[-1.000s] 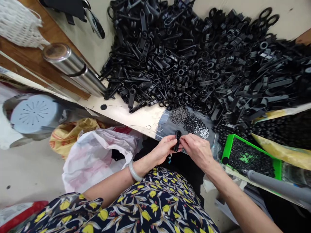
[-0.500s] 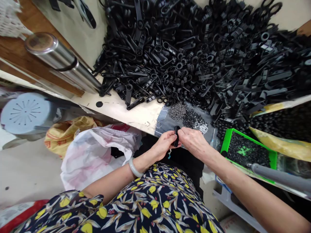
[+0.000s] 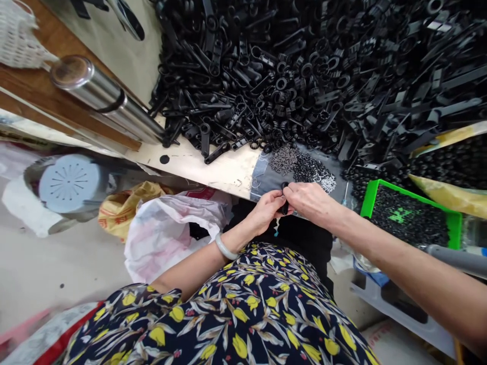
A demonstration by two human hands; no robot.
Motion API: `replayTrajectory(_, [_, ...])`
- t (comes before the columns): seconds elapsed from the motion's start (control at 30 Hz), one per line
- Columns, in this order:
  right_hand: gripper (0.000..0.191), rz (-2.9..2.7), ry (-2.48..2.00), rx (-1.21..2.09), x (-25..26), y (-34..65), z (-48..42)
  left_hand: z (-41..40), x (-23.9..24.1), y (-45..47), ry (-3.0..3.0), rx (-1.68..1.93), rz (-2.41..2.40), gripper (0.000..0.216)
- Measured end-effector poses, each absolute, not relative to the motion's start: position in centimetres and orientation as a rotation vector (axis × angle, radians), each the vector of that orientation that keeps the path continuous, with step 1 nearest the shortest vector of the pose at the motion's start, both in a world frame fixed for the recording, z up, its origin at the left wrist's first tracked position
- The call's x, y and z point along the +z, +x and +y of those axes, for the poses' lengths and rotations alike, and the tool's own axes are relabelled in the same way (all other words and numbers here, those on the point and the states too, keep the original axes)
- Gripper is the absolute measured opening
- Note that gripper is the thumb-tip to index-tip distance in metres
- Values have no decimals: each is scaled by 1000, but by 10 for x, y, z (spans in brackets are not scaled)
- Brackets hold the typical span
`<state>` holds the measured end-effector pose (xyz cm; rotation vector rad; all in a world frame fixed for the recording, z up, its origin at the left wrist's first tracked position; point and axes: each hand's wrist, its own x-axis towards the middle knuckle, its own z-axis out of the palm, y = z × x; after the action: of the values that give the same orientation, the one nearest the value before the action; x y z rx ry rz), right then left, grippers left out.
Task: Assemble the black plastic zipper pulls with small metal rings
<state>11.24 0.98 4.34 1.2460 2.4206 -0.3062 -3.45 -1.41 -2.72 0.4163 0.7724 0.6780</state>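
Note:
My left hand (image 3: 267,210) grips a small black plastic part (image 3: 285,207) between thumb and fingers, just off the table's front edge. Against the upper end of that part, my right hand (image 3: 310,200) is closed in a pinch. Whatever its fingertips hold is hidden. Just beyond the hands, a dark mat (image 3: 265,178) carries a pile of small grey-brown pieces (image 3: 283,158), small black pieces (image 3: 309,168) and thin white pieces (image 3: 326,181). A large heap of black plastic parts (image 3: 243,76), many with rings and lever shapes, covers the table behind.
A green-rimmed tray (image 3: 371,197) of tiny black pieces stands at the right, beside a yellow bag (image 3: 449,197). A steel thermos (image 3: 133,116) is at the left of the table (image 3: 213,175). Below lie a white bag (image 3: 152,233) and a yellow sack (image 3: 124,208).
The view has shifted, so most things sit further right in the picture. Both hands stay together on the black part, with the right fingers now over its upper end.

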Motion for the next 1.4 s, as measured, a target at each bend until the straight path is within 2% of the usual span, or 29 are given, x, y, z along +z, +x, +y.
replayTrajectory(0.2, [2, 2477, 1285, -262, 35, 119, -3, -15, -27, -36, 376, 685, 745, 31])
replayTrajectory(0.43, [23, 2764, 1631, -425, 7, 149, -19, -12, -23, -40, 323, 627, 752, 21])
replayTrajectory(0.63, [23, 2865, 1721, -520, -2, 153, -19, -10, -22, -39, 291, 612, 776, 14])
replayTrajectory(1.0, [25, 2886, 1873, -686, 4, 159, -25, -6, -18, -42, 197, 605, 759, 14])
replayTrajectory(1.07, [25, 2836, 1998, -641, 12, 165, -34, -6, -16, -43, 192, 602, 745, 16])
replayTrajectory(1.27, [23, 2229, 2654, -116, 31, 218, -60, -6, -12, -45, 154, 582, 784, 19])
replayTrajectory(1.4, [18, 1975, 2734, -72, 30, 249, -58, -3, -10, -44, 140, 553, 807, 22])
